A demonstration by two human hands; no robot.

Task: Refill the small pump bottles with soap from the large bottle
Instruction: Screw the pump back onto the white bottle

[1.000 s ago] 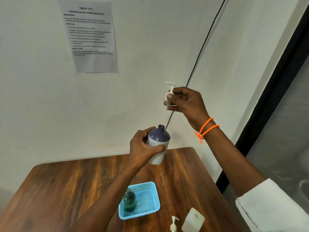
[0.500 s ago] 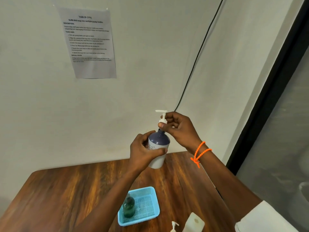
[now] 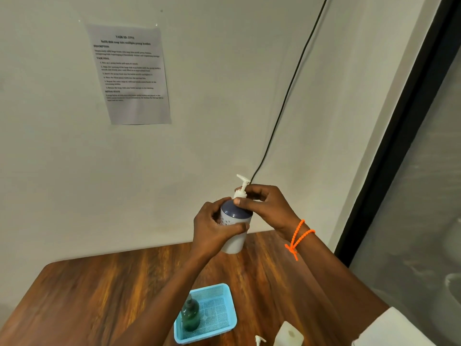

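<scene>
My left hand grips a small white pump bottle with a blue-grey domed top, held upright above the far part of the wooden table. Its white pump head sits in the bottle's neck. My right hand pinches the collar of the pump head with thumb and fingers. A green soap-filled bottle stands in the light blue basket below my left forearm. At the bottom edge stand a white open-topped bottle and another white pump head.
A printed task sheet hangs on the white wall. A black cable runs diagonally down the wall behind the hands. A dark-framed glass panel bounds the right side.
My right hand lowered the pump head with its tube into the bottle and seated it on the neck. The nozzle has turned since half a second ago. The left hand kept holding the bottle.
</scene>
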